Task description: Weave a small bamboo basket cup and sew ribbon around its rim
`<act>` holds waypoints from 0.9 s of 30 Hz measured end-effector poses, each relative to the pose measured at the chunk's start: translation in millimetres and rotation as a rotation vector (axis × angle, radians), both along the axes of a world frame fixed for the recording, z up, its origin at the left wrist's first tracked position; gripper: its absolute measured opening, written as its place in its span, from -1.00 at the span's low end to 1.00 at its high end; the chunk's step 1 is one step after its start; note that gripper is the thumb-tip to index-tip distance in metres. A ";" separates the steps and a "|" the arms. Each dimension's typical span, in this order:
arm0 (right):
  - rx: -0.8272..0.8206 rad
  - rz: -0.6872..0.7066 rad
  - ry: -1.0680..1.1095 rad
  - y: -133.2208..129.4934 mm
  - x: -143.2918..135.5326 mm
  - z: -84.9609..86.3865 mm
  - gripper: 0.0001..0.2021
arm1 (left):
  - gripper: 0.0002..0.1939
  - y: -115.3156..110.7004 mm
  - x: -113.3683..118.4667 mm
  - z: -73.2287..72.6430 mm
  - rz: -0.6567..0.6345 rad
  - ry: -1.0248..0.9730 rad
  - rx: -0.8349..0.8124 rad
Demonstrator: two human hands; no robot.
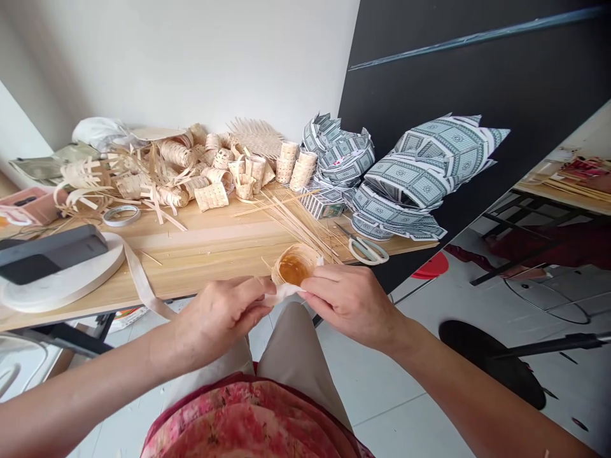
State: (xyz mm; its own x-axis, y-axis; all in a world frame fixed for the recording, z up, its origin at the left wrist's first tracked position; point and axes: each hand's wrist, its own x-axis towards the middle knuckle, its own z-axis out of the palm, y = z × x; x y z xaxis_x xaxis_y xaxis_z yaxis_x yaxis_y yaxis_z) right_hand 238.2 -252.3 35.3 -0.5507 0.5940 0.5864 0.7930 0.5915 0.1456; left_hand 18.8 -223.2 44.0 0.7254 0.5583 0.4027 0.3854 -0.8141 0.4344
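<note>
A small woven basket (294, 264) lies tilted at the table's front edge, its opening facing me. White cloth ribbon (284, 294) runs along its near rim. My left hand (226, 312) pinches the ribbon at the left of the basket. My right hand (346, 305) is closed at the rim on the right, gripping the ribbon and the basket's edge. From a large white roll (107, 261) on the left, the ribbon strip trails over the table edge toward my left hand. The fingertips partly hide the rim.
Behind the basket lie thin wooden strips (291, 222) and scissors (367, 249). Several woven baskets (211, 196) crowd the back left. Patterned folded-card pieces (405, 184) stand at the right. A phone (57, 251) rests on the roll, near a tape ring (121, 215).
</note>
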 end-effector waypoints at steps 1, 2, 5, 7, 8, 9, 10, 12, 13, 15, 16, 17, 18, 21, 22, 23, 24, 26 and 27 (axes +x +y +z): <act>0.008 0.005 -0.002 -0.1 -0.2 0.1 -0.70 | -0.85 -0.1 -0.7 0.1 0.017 0.012 0.058; 0.013 0.009 -0.006 -0.4 -0.6 0.5 -0.69 | -0.82 1.0 -1.1 0.1 0.040 0.024 0.100; 0.012 0.020 -0.027 -1.7 -3.5 2.7 -0.70 | -0.76 8.5 -0.4 2.5 0.108 0.058 0.129; -0.002 0.016 -0.043 -2.5 -5.7 4.0 -0.70 | -0.76 14.1 2.0 5.8 0.124 0.048 0.079; -0.012 0.012 -0.044 -2.7 -6.6 4.5 -0.70 | -0.77 16.8 3.6 7.6 0.119 0.021 0.042; -0.024 0.012 -0.039 -2.8 -7.2 4.7 -0.70 | -0.80 19.4 5.4 9.1 0.110 -0.015 -0.006; -0.037 0.013 -0.026 -2.8 -7.6 4.8 -0.70 | -0.84 22.0 7.3 10.3 0.096 -0.058 -0.061; -0.063 0.025 0.016 -2.3 -7.7 4.6 -0.70 | -0.88 27.3 10.6 11.3 0.074 -0.139 -0.190; -0.079 0.031 0.039 -2.0 -7.6 4.6 -0.71 | -0.89 30.1 11.9 11.2 0.067 -0.170 -0.259; -0.116 0.047 0.083 -1.2 -7.6 4.8 -0.72 | -0.87 35.3 13.6 10.7 0.062 -0.202 -0.375; -0.132 0.058 0.106 -0.9 -7.7 5.2 -0.72 | -0.86 37.5 14.0 10.6 0.059 -0.204 -0.416; -0.147 0.070 0.130 -0.5 -8.1 5.8 -0.72 | -0.85 39.3 14.2 11.0 0.052 -0.203 -0.446; -0.159 0.084 0.156 -0.2 -8.6 6.6 -0.73 | -0.85 40.7 14.2 11.8 0.043 -0.207 -0.460; -0.206 0.130 0.237 0.4 -10.6 9.7 -0.75 | -0.90 42.1 13.6 17.4 -0.003 -0.222 -0.433; -0.230 0.142 0.266 0.5 -11.3 10.7 -0.75 | -0.92 42.0 13.4 20.0 -0.023 -0.222 -0.414; -0.260 0.150 0.296 0.6 -11.9 11.7 -0.76 | -0.93 41.8 13.3 22.7 -0.045 -0.218 -0.399; -0.290 0.156 0.329 0.7 -12.3 12.4 -0.77 | -0.92 41.6 13.2 25.1 -0.068 -0.210 -0.393; -0.339 0.160 0.389 0.9 -12.8 13.2 -0.78 | -0.89 41.5 13.4 29.0 -0.108 -0.190 -0.410; -0.352 0.159 0.412 0.9 -12.9 13.3 -0.79 | -0.87 41.5 13.7 30.4 -0.120 -0.179 -0.426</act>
